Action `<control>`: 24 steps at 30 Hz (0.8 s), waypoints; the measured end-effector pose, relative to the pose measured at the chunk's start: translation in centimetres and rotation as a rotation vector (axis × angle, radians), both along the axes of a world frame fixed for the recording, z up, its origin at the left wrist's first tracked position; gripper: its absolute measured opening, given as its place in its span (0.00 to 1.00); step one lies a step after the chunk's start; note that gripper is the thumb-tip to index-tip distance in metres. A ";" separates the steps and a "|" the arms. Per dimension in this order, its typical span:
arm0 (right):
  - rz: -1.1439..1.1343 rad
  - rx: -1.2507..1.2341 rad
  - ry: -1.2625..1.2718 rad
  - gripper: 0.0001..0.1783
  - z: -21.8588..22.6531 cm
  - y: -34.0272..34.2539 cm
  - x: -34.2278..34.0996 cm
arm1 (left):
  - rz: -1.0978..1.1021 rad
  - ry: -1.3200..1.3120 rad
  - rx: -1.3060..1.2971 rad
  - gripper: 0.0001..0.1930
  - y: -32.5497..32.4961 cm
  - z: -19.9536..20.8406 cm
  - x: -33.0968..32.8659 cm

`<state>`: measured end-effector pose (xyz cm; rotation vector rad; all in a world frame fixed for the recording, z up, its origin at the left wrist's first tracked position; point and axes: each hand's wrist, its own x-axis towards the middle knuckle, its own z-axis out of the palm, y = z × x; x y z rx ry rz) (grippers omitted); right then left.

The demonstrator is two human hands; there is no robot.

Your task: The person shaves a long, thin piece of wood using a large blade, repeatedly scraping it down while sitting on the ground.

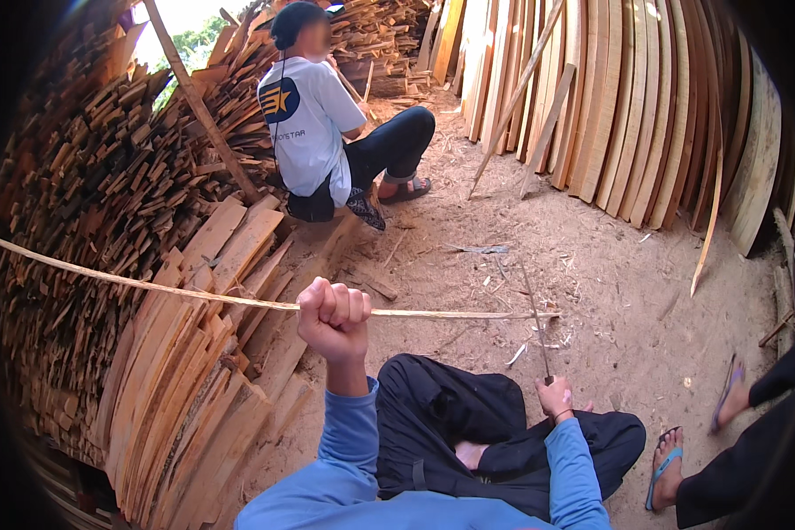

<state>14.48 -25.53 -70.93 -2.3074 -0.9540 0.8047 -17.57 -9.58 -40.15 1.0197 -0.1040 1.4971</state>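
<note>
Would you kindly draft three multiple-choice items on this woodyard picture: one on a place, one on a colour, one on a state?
1. Where do the tall curved planks stand?
A. upper right
B. lower left
C. on the person's lap

2. What colour are the person's sleeves?
A. red
B. blue
C. white

3. How does the left hand meet the long thin strip?
A. open palm beneath it
B. fist closed around it
C. apart from it

Answers:
1 A: they lean upright at the upper right.
2 B: both forearms wear blue.
3 B: the fingers curl around the strip, while the right hand grips a thin blade-like tool.
</note>
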 end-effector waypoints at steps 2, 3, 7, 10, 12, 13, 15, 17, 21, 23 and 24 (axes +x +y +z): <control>-0.082 -0.032 0.083 0.19 -0.3 0.1 0.1 | 0.011 -0.006 -0.032 0.21 0.1 0.2 0.2; -0.092 -0.050 0.110 0.20 1.1 0.5 -0.2 | 0.020 -0.024 -0.063 0.21 0.1 0.1 0.2; -0.039 -0.033 0.026 0.22 5.7 -0.5 -2.4 | 0.016 -0.043 -0.047 0.21 -0.5 -0.3 -0.3; 0.039 0.003 -0.039 0.24 5.7 -1.2 -2.3 | 0.002 -0.017 0.017 0.21 -0.5 0.2 0.1; 0.046 0.005 -0.051 0.25 3.2 -0.6 -1.0 | -0.059 -0.020 0.077 0.20 -0.3 0.0 1.1; 0.035 -0.002 -0.055 0.25 1.6 -0.9 -0.4 | -0.080 -0.074 0.043 0.20 0.0 -0.6 0.7; -0.014 -0.101 -0.076 0.26 1.3 -0.1 0.1 | -0.091 -0.079 0.066 0.20 -0.4 -0.7 0.1; -0.033 -0.139 -0.033 0.25 2.4 -0.3 0.4 | -0.078 -0.039 0.070 0.20 -0.6 -0.5 -0.3; 0.058 -0.039 -0.056 0.23 2.9 -1.6 0.1 | -0.057 -0.073 0.022 0.20 -0.7 -1.0 0.6; 0.101 -0.043 -0.021 0.23 4.6 -0.9 -0.3 | -0.023 -0.124 -0.001 0.21 -0.6 -0.5 0.2; 0.113 -0.055 -0.039 0.22 3.2 -0.8 0.3 | -0.055 -0.076 0.032 0.21 -0.6 -0.6 -0.1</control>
